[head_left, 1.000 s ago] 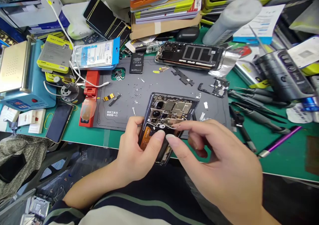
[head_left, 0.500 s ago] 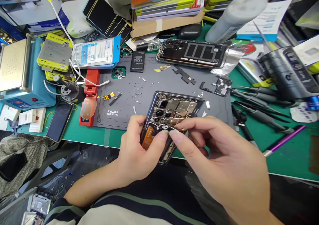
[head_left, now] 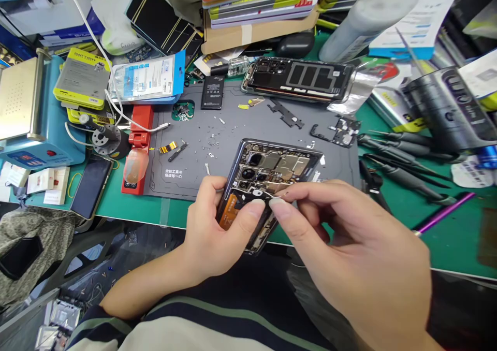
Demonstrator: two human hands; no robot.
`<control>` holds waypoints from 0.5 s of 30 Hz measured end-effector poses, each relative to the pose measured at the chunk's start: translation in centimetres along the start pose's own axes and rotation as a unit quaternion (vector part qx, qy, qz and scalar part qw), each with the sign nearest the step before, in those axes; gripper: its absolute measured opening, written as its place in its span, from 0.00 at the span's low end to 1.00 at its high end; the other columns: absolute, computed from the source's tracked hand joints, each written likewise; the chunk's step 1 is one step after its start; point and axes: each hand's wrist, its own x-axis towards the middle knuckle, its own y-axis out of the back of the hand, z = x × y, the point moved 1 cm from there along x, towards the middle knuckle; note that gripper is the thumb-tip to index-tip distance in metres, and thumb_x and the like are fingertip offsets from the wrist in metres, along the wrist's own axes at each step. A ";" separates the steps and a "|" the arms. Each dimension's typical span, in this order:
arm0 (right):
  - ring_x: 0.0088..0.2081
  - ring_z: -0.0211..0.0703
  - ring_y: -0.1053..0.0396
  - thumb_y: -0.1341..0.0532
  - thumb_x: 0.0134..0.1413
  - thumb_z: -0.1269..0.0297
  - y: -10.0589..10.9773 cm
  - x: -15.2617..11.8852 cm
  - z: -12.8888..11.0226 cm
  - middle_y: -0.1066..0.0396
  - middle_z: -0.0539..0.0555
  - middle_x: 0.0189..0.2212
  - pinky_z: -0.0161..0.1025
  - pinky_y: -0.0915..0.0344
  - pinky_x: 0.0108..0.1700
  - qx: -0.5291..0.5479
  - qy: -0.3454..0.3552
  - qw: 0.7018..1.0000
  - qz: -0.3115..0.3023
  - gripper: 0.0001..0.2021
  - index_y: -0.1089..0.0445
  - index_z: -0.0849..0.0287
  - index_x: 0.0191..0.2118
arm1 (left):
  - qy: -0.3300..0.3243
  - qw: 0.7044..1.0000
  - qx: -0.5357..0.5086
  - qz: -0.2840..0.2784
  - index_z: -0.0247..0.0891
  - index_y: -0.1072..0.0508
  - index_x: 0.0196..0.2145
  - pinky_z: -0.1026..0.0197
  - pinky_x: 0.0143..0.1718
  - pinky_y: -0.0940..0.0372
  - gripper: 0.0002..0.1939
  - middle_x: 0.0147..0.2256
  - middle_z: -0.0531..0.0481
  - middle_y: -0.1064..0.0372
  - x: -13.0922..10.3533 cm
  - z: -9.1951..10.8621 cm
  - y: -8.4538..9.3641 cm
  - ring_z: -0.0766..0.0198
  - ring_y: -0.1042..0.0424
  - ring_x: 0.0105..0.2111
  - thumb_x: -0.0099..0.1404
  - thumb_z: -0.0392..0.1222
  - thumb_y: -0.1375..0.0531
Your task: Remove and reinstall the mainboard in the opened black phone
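Observation:
My left hand is closed around the left edge of an opened phone, tilted above the mat. Its back cover is off, showing camera modules, metal shields and an orange-labelled battery. The left thumb presses on the phone's middle, beside a small black part with a white oval. My right hand pinches a thin, light-edged strip between thumb and forefinger at that part's right end. The fingertips hide most of the strip.
A grey mat bears scattered screws, a loose battery and flex pieces. Behind lies another opened phone. Screwdrivers and tweezers lie right, beside a purple pen. A red clamp and blue heating box stand left.
My right fingertips have shifted slightly right, and the strip between them sits at a different angle. The left hand keeps its hold on the phone. The view has moved slightly.

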 end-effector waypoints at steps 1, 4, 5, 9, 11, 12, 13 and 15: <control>0.28 0.33 0.41 0.34 0.72 0.63 0.0 0.0 0.0 0.39 0.43 0.27 0.36 0.42 0.32 -0.003 0.003 1.000 -0.001 0.02 0.26 0.49 0.43 | -0.002 1.000 0.001 0.001 0.44 0.34 0.46 0.63 0.32 0.36 0.17 0.30 0.57 0.30 0.0 0.0 0.0 0.67 0.34 0.27 0.71 0.53 0.32; 0.28 0.33 0.41 0.35 0.72 0.64 0.2 -0.1 -0.1 0.39 0.43 0.27 0.36 0.42 0.32 -0.013 0.011 1.000 0.002 0.03 0.27 0.50 0.42 | -0.002 1.000 0.005 0.003 0.44 0.33 0.46 0.64 0.30 0.37 0.18 0.30 0.57 0.29 0.1 0.0 -0.1 0.67 0.34 0.27 0.70 0.54 0.31; 0.28 0.33 0.41 0.35 0.73 0.64 0.3 -0.1 -0.1 0.39 0.43 0.27 0.36 0.42 0.32 -0.017 0.011 1.000 0.004 0.04 0.27 0.50 0.42 | -0.001 1.000 0.006 0.002 0.44 0.33 0.46 0.64 0.30 0.37 0.18 0.30 0.57 0.29 0.1 0.1 -0.1 0.67 0.34 0.26 0.70 0.54 0.30; 0.27 0.32 0.41 0.35 0.73 0.65 0.6 -0.3 -0.1 0.39 0.42 0.26 0.36 0.43 0.32 -0.030 0.022 0.999 0.009 0.05 0.28 0.50 0.41 | -0.001 1.000 0.014 0.009 0.43 0.32 0.44 0.65 0.29 0.38 0.19 0.29 0.58 0.29 0.2 0.2 -0.3 0.68 0.34 0.26 0.69 0.54 0.29; 0.28 0.32 0.41 0.36 0.73 0.66 0.6 -0.4 -0.1 0.39 0.43 0.26 0.36 0.43 0.32 -0.035 0.026 0.999 0.011 0.04 0.28 0.50 0.42 | -0.005 1.000 0.014 0.011 0.43 0.32 0.44 0.65 0.29 0.38 0.18 0.29 0.58 0.29 0.2 0.2 -0.3 0.68 0.34 0.26 0.69 0.53 0.29; 0.28 0.33 0.41 0.36 0.73 0.67 0.6 -0.4 0.0 0.39 0.43 0.26 0.36 0.42 0.32 -0.037 0.030 0.999 0.013 0.04 0.28 0.51 0.42 | -0.008 1.000 0.013 0.011 0.43 0.32 0.44 0.65 0.29 0.38 0.18 0.29 0.58 0.29 0.2 0.2 -0.4 0.69 0.34 0.26 0.69 0.53 0.29; 0.28 0.33 0.41 0.35 0.72 0.67 0.5 -0.4 0.0 0.39 0.43 0.26 0.37 0.42 0.32 -0.038 0.032 0.999 0.017 0.04 0.28 0.51 0.42 | -0.009 1.000 0.013 0.011 0.43 0.32 0.44 0.65 0.29 0.38 0.18 0.29 0.58 0.28 0.2 0.1 -0.4 0.69 0.34 0.26 0.69 0.53 0.29; 0.28 0.33 0.41 0.35 0.71 0.68 0.3 -0.3 0.1 0.39 0.43 0.26 0.37 0.42 0.32 -0.037 0.041 0.998 0.026 0.04 0.28 0.51 0.41 | -0.010 1.000 0.012 0.009 0.43 0.32 0.44 0.65 0.29 0.39 0.18 0.28 0.59 0.29 0.1 0.1 -0.4 0.69 0.34 0.26 0.70 0.53 0.29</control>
